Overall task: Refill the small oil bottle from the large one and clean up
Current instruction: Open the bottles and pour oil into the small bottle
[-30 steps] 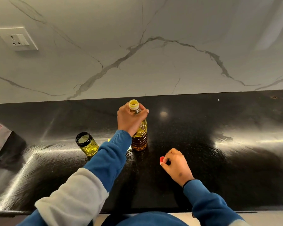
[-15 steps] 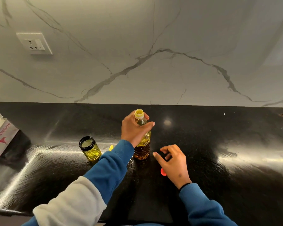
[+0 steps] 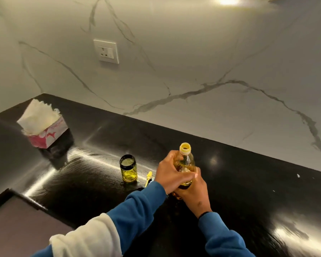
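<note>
The large oil bottle [image 3: 186,160] stands uncapped on the black counter [image 3: 248,191], its yellow neck open at the top. My left hand [image 3: 171,175] grips its upper body from the left. My right hand [image 3: 194,193] wraps around its lower part from the front and hides the base. The small oil bottle [image 3: 128,170], a short glass jar with a black rim and yellow oil inside, stands open just left of my hands. The red cap is hidden from view.
A small yellow piece [image 3: 148,178] lies on the counter between the jar and the big bottle. A pink and white tissue box [image 3: 44,130] sits at the far left. A wall socket [image 3: 106,51] is on the marble backsplash. The counter edge drops off at the lower left.
My right hand let go of the red cap on the counter and moved up to take hold of the large bottle's lower part. The view swung to the left.
</note>
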Available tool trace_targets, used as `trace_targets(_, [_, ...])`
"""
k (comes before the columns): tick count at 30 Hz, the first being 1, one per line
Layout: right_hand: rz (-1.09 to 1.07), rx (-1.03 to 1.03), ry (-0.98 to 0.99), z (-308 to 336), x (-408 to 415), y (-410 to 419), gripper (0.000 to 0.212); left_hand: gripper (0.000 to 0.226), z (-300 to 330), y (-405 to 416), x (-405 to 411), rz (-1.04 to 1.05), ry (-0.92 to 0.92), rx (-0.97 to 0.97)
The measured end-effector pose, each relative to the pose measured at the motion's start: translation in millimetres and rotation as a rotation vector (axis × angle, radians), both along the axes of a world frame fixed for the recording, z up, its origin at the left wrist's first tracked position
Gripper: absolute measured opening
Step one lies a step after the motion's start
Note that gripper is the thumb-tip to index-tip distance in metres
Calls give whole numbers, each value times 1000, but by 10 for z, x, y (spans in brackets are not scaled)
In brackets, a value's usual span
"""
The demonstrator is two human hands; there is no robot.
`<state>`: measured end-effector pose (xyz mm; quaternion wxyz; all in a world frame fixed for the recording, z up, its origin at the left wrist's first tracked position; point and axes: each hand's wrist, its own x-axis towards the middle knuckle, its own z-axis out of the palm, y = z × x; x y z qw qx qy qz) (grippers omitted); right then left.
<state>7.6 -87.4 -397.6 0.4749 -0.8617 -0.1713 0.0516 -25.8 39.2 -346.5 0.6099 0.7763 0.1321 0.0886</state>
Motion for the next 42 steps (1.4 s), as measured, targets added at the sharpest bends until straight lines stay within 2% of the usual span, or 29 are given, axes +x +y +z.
trace_targets(8, [165,-217,-175,55,-17,249,80,73,-95,279,-243,172,-52,-145])
trace_targets(13, [207,-240,-264,57,-75,372,90,64,-86,484,-362,181,-87,-187])
trace_targets(19, [281,-236,-269,231,-114,494,111,72,-59,642,-425,176,-81,-333])
trace_targets(30, [367,-491,-195,414,-187,581,126,52,-223,760,-467,159,54,-592])
trace_targets(35, [387,-562,-165,486,-180,650,127,46,-207,809,-474,155,97,-713])
trace_targets(42, [412,-612,-101,502,-213,694,124,45,-273,874,-498,132,155,-776])
